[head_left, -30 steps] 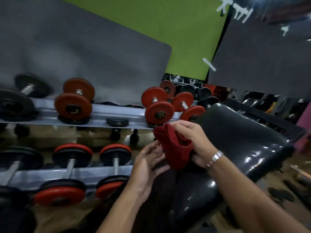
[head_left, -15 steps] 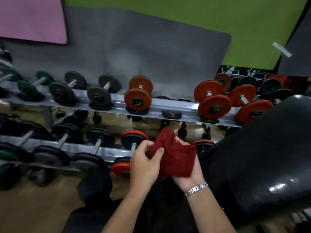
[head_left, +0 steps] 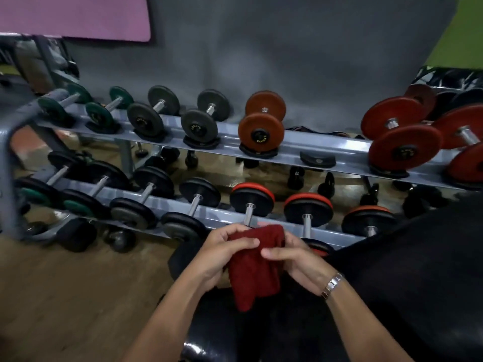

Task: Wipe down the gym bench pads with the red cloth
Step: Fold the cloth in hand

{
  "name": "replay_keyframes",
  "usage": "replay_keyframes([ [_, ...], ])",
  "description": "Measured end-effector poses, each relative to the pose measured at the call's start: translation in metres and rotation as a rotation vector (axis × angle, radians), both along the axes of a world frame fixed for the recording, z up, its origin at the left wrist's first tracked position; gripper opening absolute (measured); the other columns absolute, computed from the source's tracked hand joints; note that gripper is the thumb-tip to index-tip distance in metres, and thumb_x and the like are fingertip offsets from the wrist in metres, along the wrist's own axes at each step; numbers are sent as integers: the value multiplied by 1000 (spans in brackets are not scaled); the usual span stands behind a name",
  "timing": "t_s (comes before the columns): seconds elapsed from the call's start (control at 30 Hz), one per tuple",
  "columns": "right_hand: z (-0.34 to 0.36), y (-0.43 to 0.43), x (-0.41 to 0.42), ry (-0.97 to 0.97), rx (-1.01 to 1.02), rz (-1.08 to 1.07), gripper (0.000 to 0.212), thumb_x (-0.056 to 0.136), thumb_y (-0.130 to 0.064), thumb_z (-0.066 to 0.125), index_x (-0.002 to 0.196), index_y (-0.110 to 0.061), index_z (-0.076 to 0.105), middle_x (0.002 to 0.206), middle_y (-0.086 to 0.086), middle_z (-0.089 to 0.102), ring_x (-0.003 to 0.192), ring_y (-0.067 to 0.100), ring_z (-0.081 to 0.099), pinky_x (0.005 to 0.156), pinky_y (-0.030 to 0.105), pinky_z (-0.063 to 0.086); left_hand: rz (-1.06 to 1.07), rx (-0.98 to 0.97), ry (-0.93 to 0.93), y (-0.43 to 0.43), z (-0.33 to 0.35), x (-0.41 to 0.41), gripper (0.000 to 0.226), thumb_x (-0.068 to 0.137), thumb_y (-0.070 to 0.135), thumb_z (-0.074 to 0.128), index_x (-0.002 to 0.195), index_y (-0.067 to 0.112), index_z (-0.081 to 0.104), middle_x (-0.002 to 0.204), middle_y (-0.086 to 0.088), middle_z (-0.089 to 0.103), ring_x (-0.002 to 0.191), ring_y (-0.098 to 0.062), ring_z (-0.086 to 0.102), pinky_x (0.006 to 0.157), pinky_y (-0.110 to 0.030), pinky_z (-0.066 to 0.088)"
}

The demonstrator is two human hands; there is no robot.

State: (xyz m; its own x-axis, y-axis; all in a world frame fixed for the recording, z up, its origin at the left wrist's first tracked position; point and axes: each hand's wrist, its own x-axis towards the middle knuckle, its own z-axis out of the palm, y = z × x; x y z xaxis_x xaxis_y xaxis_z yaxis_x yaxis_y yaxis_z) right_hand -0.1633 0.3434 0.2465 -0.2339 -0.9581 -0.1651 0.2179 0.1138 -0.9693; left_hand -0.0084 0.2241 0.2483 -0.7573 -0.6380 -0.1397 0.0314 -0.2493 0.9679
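Presently left hand point(head_left: 222, 253) and right hand point(head_left: 292, 259) each pinch the red cloth point(head_left: 254, 273) above the bench pad point(head_left: 418, 270), apparently folding it for wiping.

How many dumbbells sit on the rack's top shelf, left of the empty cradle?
5, left to right along the top shelf: far-left green dumbbell, second green dumbbell, first grey dumbbell, second grey dumbbell, then orange dumbbell nearest the empty cradle. None seems hidden there.

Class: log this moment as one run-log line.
left hand: holds red cloth | right hand: holds red cloth | bench pad: beneath hands
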Motion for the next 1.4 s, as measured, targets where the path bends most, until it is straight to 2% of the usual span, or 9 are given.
replay_keyframes([
  [0.2, -52, -33, 14, -90, 203, -46, 32, 87, -16, 70, 118, -15, 72, 119, 11, 73, 111, 27, 69, 93, 39, 55, 188, 366, -74, -35, -54, 17, 41, 74, 0, 81, 111, 8, 66, 96, -17, 75, 82, -26, 75, 66, -34, 61],
  [0.43, -122, -118, 35, -376, 251, -190, 33, 98, -21, 59, 130, -16, 63, 124, 13, 71, 117, 30, 67, 102, 48, 52, 179, 549, -128, -89, -119, 45, 44, 80, 11, 75, 124, 12, 71, 125, -14, 73, 117, -31, 66, 97, -47, 55],
  [0.57, -158, -172, 44, -398, 311, -205, 32, 100, -26, 58, 131, -22, 61, 121, 10, 73, 111, 28, 70, 90, 45, 58, 239, 600, -205, -122, -160, 55, 34, 85, 14, 73, 118, 16, 70, 118, -8, 73, 107, -26, 67, 87, -43, 58],
  [0.7, -187, -218, 50, -346, 408, -170, 35, 92, -2, 51, 123, -15, 60, 118, 15, 72, 100, 29, 69, 81, 44, 59, 417, 486, -236, -172, -201, 54, 34, 89, 6, 68, 120, 19, 71, 119, -10, 75, 104, -26, 71, 69, -34, 59],
  [0.9, -235, -269, 49, 103, 364, -222, 70, 81, 11, 64, 131, -34, 45, 116, 14, 67, 101, 26, 69, 89, 49, 59, 605, 248, -306, -224, -235, 43, 49, 83, -18, 58, 114, 20, 66, 105, -16, 75, 91, -32, 71, 73, -41, 58],
  [1.07, -256, -283, 48, 594, 271, -142, 55, 85, -3, 69, 121, -43, 59, 116, -6, 64, 105, 11, 62, 98, 33, 53, 526, 30, -349, -234, -261, 40, 43, 88, -18, 61, 109, 17, 73, 101, 2, 75, 96, -7, 73, 75, -19, 58],
  [1.17, -262, -290, 45, 764, 285, -81, 48, 90, -9, 66, 132, -31, 61, 127, 3, 56, 117, 15, 55, 107, 26, 40, 424, -67, -386, -235, -273, 41, 54, 88, -15, 63, 115, 31, 70, 118, -1, 73, 110, -16, 70, 92, -26, 57],
  [1.3, -262, -288, 44, 999, 433, 74, 51, 97, -28, 55, 146, -34, 47, 150, 12, 37, 134, 31, 45, 114, 34, 36, 173, -691, -923, -237, -275, 43, 55, 100, 17, 55, 147, 44, 48, 156, 6, 41, 142, -26, 35, 116, -34, 27],
  [1.4, -253, -279, 48, 1275, 532, 157, 54, 100, -41, 46, 152, -39, 33, 154, 11, 29, 130, 37, 39, 106, 42, 42, 65, -783, -1148, -231, -265, 44, 61, 103, 28, 43, 156, 52, 25, 172, 1, 11, 150, -32, 20, 119, -48, 23],
])
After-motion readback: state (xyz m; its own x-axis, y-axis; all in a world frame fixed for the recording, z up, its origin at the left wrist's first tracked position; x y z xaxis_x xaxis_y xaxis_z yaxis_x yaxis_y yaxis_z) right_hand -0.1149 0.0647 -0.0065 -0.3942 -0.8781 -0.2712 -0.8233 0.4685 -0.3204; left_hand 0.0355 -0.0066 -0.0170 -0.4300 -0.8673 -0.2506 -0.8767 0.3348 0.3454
